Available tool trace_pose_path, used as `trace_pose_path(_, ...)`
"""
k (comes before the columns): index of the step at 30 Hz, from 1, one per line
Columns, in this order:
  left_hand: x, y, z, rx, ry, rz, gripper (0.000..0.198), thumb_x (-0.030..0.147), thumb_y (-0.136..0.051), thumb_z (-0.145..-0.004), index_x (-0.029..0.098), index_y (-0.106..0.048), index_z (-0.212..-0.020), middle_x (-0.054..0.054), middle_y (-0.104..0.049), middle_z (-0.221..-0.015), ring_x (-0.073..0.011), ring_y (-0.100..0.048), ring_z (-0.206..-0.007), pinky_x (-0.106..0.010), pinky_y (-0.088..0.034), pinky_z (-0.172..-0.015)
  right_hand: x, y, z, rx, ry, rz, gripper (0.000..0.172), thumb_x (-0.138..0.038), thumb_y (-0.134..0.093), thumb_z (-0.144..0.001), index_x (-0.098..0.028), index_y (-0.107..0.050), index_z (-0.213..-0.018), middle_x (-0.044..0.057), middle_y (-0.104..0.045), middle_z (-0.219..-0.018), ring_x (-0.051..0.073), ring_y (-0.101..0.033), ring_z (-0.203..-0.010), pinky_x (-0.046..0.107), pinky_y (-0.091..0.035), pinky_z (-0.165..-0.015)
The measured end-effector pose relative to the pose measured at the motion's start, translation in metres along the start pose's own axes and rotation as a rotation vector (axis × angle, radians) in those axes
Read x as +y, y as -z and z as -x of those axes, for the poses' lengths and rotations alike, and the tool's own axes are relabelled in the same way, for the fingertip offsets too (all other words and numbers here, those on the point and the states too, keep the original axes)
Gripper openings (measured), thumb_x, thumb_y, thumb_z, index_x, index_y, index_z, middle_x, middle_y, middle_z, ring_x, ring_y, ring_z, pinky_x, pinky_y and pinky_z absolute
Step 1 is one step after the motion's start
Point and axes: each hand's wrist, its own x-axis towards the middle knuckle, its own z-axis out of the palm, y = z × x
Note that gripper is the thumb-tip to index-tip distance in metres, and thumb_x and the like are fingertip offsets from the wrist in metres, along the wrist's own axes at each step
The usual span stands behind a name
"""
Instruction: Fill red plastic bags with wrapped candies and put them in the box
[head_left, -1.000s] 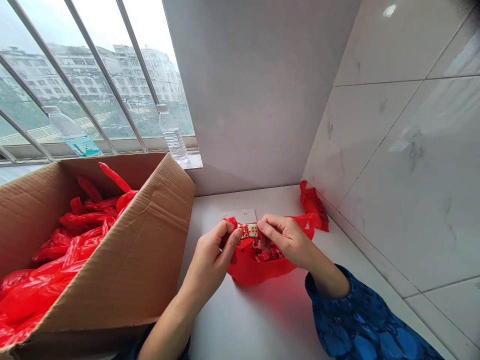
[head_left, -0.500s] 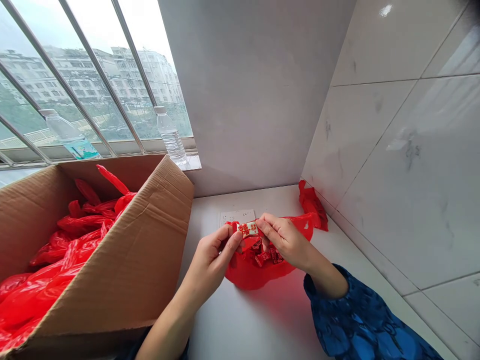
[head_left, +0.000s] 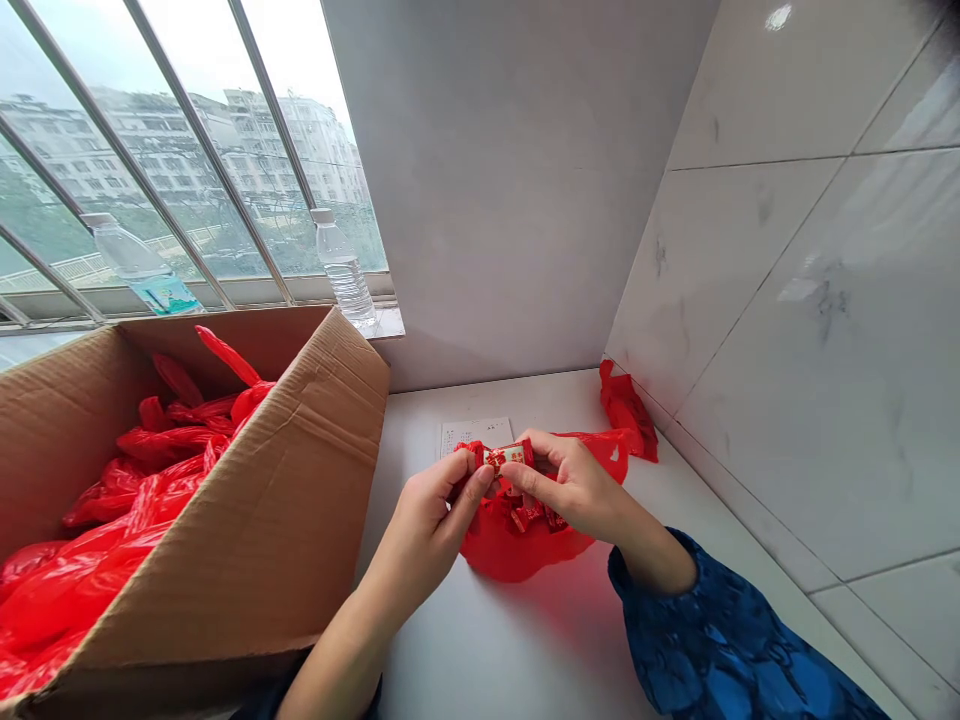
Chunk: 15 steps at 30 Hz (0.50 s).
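From the head camera, the left hand [head_left: 427, 525] and the right hand [head_left: 574, 490] meet just above a red plastic bag [head_left: 517, 550], both curled closed, their fingers pinching opposite ends of a small red-and-white packet [head_left: 506, 457]. Inside the bag lie many small red packets [head_left: 529, 517], close under the right hand. Just behind the bag, a white paper slip [head_left: 475, 433] lies flat on the worktop [head_left: 480, 640], and a bunched red bag [head_left: 626, 415] sits beyond it to the right, against the marble-look wall tiles [head_left: 810, 300]. A blue patterned sleeve [head_left: 720, 640] covers the right forearm nearer the camera. Left of the bag stands an open cardboard box [head_left: 247, 480] filled with red plastic bags [head_left: 112, 470], and beyond it two water bottles [head_left: 341, 268] stand on the window ledge behind barred glass
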Motion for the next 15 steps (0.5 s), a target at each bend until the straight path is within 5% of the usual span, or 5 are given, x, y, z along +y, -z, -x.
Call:
trace_pose_path(4,0.006,0.005,0.001,0.011,0.003,-0.144,0.040,0.043,-0.042,-0.104,0.020,-0.052,-0.072,0.002,-0.049,-0.066,-0.0131,-0.041,-0.060,-0.025,-0.033,-0.056,-0.003,0.011,0.005,0.001,-0.007,0.074,0.038,-0.057,-0.057,-0.097,-0.021,-0.056,-0.083,-0.002,-0.057,-0.071,0.013,-0.050,-0.062,0.025,-0.036,-0.055)
trace_pose_path(8,0.019,0.012,0.009,0.029,-0.045,-0.227,0.035,0.039,-0.042,-0.105,0.021,-0.059,-0.081,0.001,-0.060,-0.072,-0.0138,-0.050,-0.063,-0.025,-0.037,-0.058,-0.001,0.026,0.016,-0.033,-0.124,0.405,0.029,-0.043,-0.056,-0.098,-0.022,-0.061,-0.079,-0.001,-0.060,-0.071,0.014,-0.050,-0.062,0.026,-0.029,-0.052)
trace_pose_path(11,0.028,0.012,0.014,0.006,-0.123,-0.233,0.025,0.034,-0.048,-0.104,0.023,-0.064,-0.089,0.001,-0.065,-0.076,-0.0132,-0.054,-0.064,-0.024,-0.038,-0.057,0.012,0.024,0.016,-0.067,-0.168,0.663,0.029,-0.022,-0.056,-0.093,-0.020,-0.055,-0.064,0.000,-0.056,-0.061,0.014,-0.046,-0.055,0.029,-0.024,-0.053)
trace_pose_path(15,0.034,0.008,0.018,-0.064,-0.186,-0.273,0.017,0.029,-0.053,-0.102,0.024,-0.065,-0.092,0.002,-0.066,-0.076,-0.0127,-0.056,-0.065,-0.023,-0.040,-0.060,0.039,0.012,0.000,-0.015,-0.143,0.667,0.026,-0.013,-0.056,-0.089,-0.020,-0.059,-0.063,0.003,-0.061,-0.063,0.017,-0.054,-0.061,0.029,-0.031,-0.057)
